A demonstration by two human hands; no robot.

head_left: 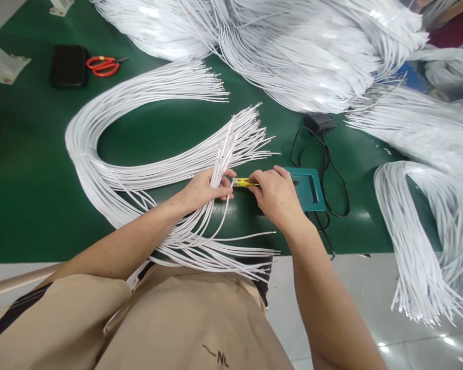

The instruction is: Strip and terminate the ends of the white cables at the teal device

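Observation:
My left hand (206,190) is closed around a small bunch of white wires (224,154), whose ends stick up past the fingers. Between thumb and fingertips one wire stands a little apart, its end at the tool's tip. My right hand (277,192) grips a slim yellow tool with a metal tip (244,182); its kind is unclear, as the fingers cover most of it. Beside and under my left arm, a larger bundle of white wires (88,128) curves across the table. Several loose wire ends from it (235,254) reach the table's front edge.
A teal tray-like device (319,180) lies right of my hand, near a black cable (334,169) and adapter (319,123). Red-handled scissors or snips (103,67) and a black box (68,67) lie back left. Large wire heaps (293,56) cover the back; another bundle (405,236) overhangs the right edge.

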